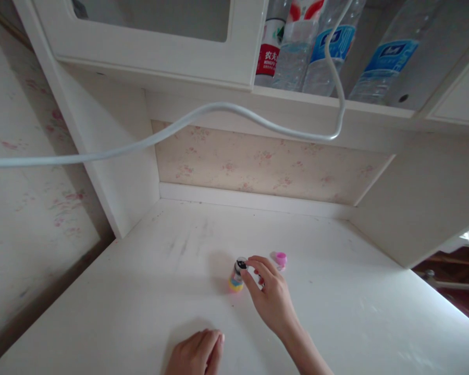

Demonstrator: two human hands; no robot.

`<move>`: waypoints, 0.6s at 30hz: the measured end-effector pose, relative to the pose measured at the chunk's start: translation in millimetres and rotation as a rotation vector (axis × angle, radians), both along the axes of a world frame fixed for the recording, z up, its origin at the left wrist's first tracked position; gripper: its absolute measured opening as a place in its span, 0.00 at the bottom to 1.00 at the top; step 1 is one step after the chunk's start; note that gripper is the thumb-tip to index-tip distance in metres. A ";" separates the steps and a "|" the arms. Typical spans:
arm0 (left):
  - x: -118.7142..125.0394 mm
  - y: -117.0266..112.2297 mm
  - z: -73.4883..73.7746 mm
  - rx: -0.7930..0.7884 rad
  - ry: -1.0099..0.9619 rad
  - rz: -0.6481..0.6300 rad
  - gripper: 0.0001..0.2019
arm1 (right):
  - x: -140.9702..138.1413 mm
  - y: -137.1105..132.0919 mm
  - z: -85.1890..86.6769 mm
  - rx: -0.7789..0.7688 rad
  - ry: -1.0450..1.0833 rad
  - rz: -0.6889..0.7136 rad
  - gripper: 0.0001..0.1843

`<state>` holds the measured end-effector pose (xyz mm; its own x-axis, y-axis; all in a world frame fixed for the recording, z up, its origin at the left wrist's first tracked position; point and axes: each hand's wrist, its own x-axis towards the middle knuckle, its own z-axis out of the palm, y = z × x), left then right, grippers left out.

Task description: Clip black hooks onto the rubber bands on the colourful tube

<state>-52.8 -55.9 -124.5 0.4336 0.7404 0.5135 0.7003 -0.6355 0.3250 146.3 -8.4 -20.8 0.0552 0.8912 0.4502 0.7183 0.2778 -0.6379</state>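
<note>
A small clear jar [236, 276] with yellow, blue and pink bands of colour stands on the white desktop. Something dark shows at its top. My right hand [272, 294] reaches in from the right, thumb and forefinger closed at the jar's upper rim; its other fingers are curled and partly hidden. Just beyond that hand sits a small bright pink piece [281, 258], like a cap, with a paler part below it. My left hand [197, 354] rests on the desktop at the bottom edge, fingers curled together, with nothing visible in them.
A white cable [222, 107] hangs across the view above the desktop [113, 307]. Overhead, a white cabinet [156, 52] has an open shelf with several plastic bottles [330, 49]. Side panels and a floral-papered wall [234, 164] enclose the back.
</note>
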 end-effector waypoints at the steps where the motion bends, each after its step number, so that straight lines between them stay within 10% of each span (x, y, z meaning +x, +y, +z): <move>1: 0.1 -0.8 0.6 -0.018 -0.003 0.000 0.13 | 1.4 -1.6 -1.4 -0.009 0.016 -0.004 0.13; 18: 1.0 26.0 30.3 -0.398 0.013 0.037 0.13 | 65.5 -27.0 -85.7 -0.168 -0.132 -0.297 0.16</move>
<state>-51.8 -30.0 -94.3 0.4076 0.8957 0.1778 0.7258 -0.4359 0.5321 211.8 -35.3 -106.5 0.2734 0.9072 0.3197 0.8313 -0.0557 -0.5530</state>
